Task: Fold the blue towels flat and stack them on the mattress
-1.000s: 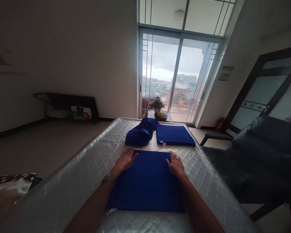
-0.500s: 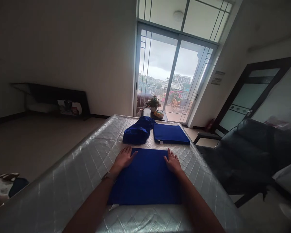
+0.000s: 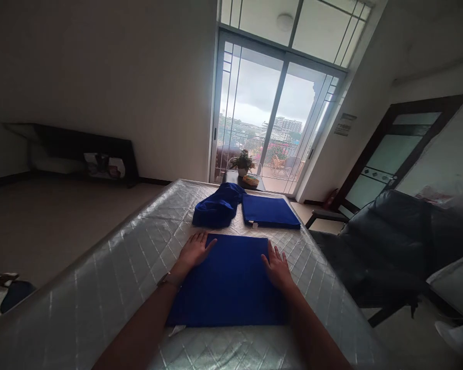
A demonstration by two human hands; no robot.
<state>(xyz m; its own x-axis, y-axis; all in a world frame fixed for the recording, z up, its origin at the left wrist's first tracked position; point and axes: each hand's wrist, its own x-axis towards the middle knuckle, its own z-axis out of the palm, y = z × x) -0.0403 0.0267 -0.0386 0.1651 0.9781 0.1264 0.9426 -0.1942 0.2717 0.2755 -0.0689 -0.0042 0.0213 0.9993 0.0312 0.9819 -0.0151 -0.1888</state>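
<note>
A flat blue rectangle of folded cloth [image 3: 235, 280] lies in front of me on a silvery quilted mattress [image 3: 123, 272]. At its far left corner rests my left hand [image 3: 195, 249], fingers stretched out and thumb on the cloth. My right hand [image 3: 277, 262] lies along the far right edge with its fingers spread. Neither hand grips anything. Beyond them sit a crumpled blue cloth [image 3: 218, 206] on the left and a second flat folded blue cloth [image 3: 270, 210] with a white tag on the right.
Past the mattress's far end stands a small dark table with a potted plant [image 3: 243, 161] and a yellowish packet [image 3: 250, 180]. A black armchair [image 3: 386, 246] is close on the right. Sliding glass doors [image 3: 262, 113] are behind. Patterned fabric [image 3: 7, 293] shows at lower left.
The right hand has shifted slightly down along the cloth's right edge. The left hand stays at the far left corner. The view has moved a little; the other blue cloths lie as before.
</note>
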